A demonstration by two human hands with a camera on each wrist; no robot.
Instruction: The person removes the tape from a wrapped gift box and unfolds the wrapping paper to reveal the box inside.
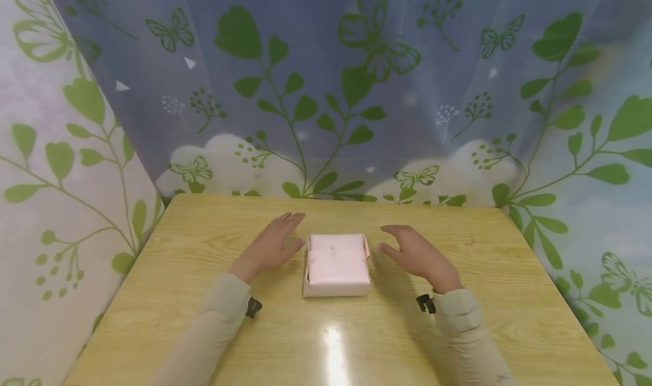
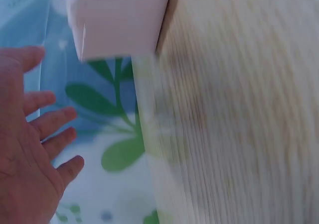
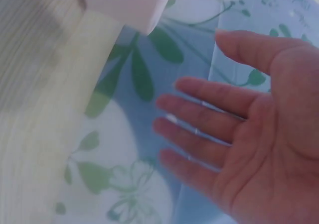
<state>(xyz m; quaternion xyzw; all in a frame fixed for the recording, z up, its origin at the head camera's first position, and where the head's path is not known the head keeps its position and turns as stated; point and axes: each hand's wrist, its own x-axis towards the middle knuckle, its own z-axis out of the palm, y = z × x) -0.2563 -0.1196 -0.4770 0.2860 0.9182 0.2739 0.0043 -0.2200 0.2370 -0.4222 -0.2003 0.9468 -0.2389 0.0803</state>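
A pink box-shaped package, its wrapping folded at the sides, sits on the wooden table. To its left is my left hand, fingers extended and thumb close to the package's left side. My right hand is held off its right side, palm turned inward, with a small gap between. Both wrist views show the palms bare, the left fingers spread and the right fingers nearly straight. Part of the package shows at the top of each wrist view.
Behind the table hangs a blue curtain printed with green leaves and butterflies; similar patterned fabric covers the left and right sides. Black straps are on both wrists beside the cuffs. Light glares off the tabletop in front of the package.
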